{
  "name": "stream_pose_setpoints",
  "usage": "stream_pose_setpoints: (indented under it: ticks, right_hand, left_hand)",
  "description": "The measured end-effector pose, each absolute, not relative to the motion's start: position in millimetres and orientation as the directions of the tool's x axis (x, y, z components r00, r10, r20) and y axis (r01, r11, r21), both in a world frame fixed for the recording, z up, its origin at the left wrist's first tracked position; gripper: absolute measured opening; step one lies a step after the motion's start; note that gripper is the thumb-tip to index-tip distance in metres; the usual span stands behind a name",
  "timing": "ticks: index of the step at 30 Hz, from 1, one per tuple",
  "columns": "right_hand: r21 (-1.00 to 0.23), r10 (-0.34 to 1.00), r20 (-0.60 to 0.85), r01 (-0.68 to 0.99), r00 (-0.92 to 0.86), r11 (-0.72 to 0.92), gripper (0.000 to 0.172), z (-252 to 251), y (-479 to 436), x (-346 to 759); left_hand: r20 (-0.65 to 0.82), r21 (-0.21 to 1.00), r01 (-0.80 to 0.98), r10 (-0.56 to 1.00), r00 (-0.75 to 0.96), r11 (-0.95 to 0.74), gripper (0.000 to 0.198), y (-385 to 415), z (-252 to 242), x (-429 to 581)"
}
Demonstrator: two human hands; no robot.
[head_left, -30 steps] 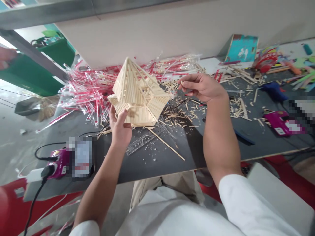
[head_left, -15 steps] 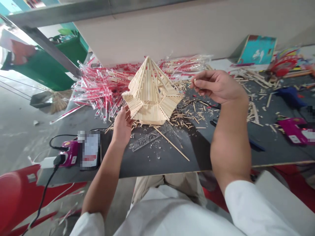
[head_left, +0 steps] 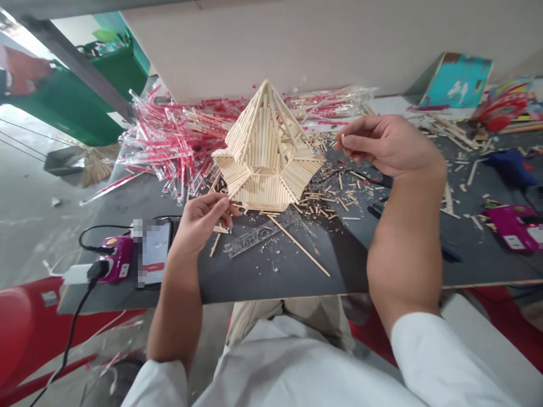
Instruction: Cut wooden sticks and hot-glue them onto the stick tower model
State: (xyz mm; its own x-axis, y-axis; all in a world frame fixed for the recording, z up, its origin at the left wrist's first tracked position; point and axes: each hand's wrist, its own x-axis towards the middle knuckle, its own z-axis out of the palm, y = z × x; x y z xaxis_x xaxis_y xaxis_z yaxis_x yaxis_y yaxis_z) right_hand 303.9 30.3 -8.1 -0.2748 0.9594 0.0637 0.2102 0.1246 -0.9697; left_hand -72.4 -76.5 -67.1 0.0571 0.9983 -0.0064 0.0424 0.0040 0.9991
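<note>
A peaked model built from thin pale wooden sticks point(head_left: 263, 189) stands over the table, its slatted roof flaring out at the lower edges. At its lower left corner is my left hand point(head_left: 199, 220), thumb and forefinger closed on the edge and the other fingers curled below. My right hand point(head_left: 390, 144) is raised to the right of the model, apart from it. Between its thumb and forefinger is a short piece of wooden stick point(head_left: 343, 138), of which only a pale end shows. Below the model lie a clear plastic ruler point(head_left: 250, 240) and one long loose stick point(head_left: 303, 249).
Stick offcuts point(head_left: 326, 206) litter the dark table point(head_left: 263, 285). Red-and-clear plastic wrappers point(head_left: 169, 141) are heaped behind on the left. A phone point(head_left: 155, 254) and a purple power socket point(head_left: 119, 257) with cables lie at left; another purple socket point(head_left: 511, 226) is at right.
My left hand has shifted from the model's left side to its lower left corner. The model has turned slightly and moved a little right and away. My right hand keeps its pinch, slightly farther right.
</note>
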Motion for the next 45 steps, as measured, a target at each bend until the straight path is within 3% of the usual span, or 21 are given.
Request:
stream_pose_setpoints:
  ticks: [12, 19, 30, 35, 37, 40, 45]
  right_hand:
    - [-0.973, 0.963, 0.043, 0.207, -0.267, 0.101, 0.025, -5, 28, 296]
    - [-0.97, 0.963, 0.044, 0.221, -0.268, 0.105, 0.023, -6, 27, 291]
    - [-0.937, 0.939, 0.067, 0.303, -0.337, 0.175, 0.02, 5, 18, 278]
    - [-0.907, 0.938, 0.017, 0.39, -0.345, 0.16, 0.022, 20, -1, 251]
    - [-0.894, 0.945, -0.002, 0.424, -0.328, 0.146, 0.022, 22, -8, 240]
    - [-0.899, 0.943, -0.004, 0.415, -0.331, 0.142, 0.022, 21, -13, 229]
    - [-0.963, 0.933, 0.04, 0.235, -0.358, 0.132, 0.032, 14, -17, 217]
  left_hand:
    - [-0.012, 0.998, 0.063, 0.998, 0.055, 0.009, 0.021, -79, -63, -69]
    - [0.032, 0.99, 0.139, 0.998, -0.049, -0.025, 0.013, -78, -66, -62]
    - [0.15, 0.924, 0.364, 0.986, -0.067, -0.115, 0.014, -80, -65, -75]
    - [0.318, 0.884, 0.424, 0.919, -0.231, -0.199, 0.013, -83, -52, -67]
    - [0.402, 0.826, 0.504, 0.891, -0.212, -0.252, 0.013, -83, -44, -58]
    - [0.517, 0.645, 0.672, 0.855, -0.035, -0.363, 0.011, -80, -29, -43]
    - [0.647, 0.384, 0.686, 0.71, 0.276, -0.617, 0.02, -67, -1, -20]
